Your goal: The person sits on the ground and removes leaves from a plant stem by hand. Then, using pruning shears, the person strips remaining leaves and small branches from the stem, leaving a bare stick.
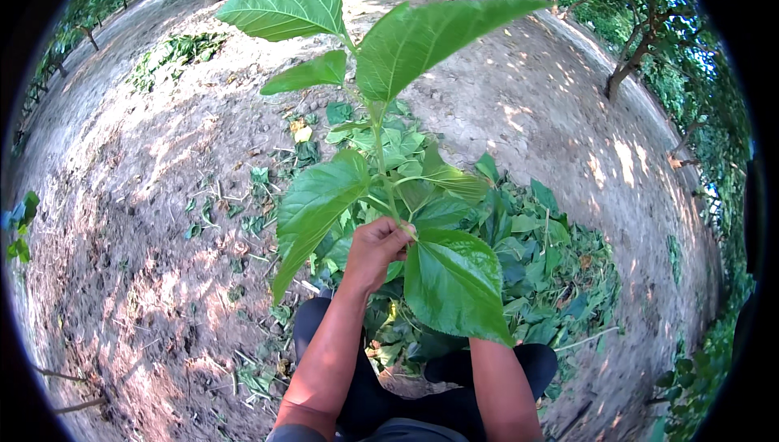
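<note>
My left hand (376,252) is closed around the lower end of a green leafy branch (380,146), fingers and thumb pinching the stem. The branch stands upright in front of me, with several broad, toothed leaves spreading from it. A large glossy leaf (454,284) hangs just right of my left hand. My right forearm (505,385) reaches up from the lower edge, but that leaf covers my right hand, so its fingers are hidden. Below and beyond the hands lies a pile of cut green leaves (527,239) on the soil.
My dark-clothed knees (535,367) are bent on either side of the leaf pile's near edge. Another heap of leaves (178,57) lies farther off at the left. Tree trunks (623,77) rise around the sunlit, bare dirt (138,190), and thin twigs stick in at the lower left.
</note>
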`<state>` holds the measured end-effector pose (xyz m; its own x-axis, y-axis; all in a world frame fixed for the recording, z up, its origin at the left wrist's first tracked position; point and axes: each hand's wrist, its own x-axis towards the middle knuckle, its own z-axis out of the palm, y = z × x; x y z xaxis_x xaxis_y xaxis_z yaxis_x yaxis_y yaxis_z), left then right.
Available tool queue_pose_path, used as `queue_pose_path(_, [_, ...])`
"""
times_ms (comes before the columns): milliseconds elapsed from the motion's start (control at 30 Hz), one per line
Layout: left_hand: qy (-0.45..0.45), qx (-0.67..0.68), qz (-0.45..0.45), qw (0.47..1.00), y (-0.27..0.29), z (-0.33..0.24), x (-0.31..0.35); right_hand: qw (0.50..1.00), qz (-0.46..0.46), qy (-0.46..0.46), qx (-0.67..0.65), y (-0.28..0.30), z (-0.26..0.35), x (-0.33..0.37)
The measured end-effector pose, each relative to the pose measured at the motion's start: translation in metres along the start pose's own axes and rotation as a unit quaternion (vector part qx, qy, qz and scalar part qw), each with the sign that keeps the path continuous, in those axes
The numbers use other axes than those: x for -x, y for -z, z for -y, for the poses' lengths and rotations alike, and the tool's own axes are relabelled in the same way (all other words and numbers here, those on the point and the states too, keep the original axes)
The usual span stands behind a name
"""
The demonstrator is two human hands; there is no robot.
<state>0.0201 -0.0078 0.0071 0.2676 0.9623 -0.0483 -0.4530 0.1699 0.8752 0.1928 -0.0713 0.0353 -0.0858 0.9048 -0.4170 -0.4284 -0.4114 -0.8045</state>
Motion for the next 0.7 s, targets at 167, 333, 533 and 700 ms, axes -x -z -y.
queue_pose_path(167, [0.050, 0.029, 0.049, 0.997, -0.005, -0.007, 0.003, 0.991, -0.011, 0.029, 0.127, -0.039, 0.028, -0.025])
queue_pose_path(333, [0.061, 0.059, 0.095, 0.992, -0.001, -0.011, 0.004, 0.988, -0.030, -0.008, 0.150, -0.039, 0.030, -0.040])
queue_pose_path(533, [0.084, 0.088, 0.156, 0.980, -0.001, -0.013, 0.006, 0.996, -0.081, 0.024, 0.019, -0.038, 0.017, -0.046])
queue_pose_path(700, [0.095, 0.088, 0.147, 0.981, 0.004, -0.009, 0.006, 0.992, -0.088, 0.053, 0.067, -0.030, 0.011, -0.046])
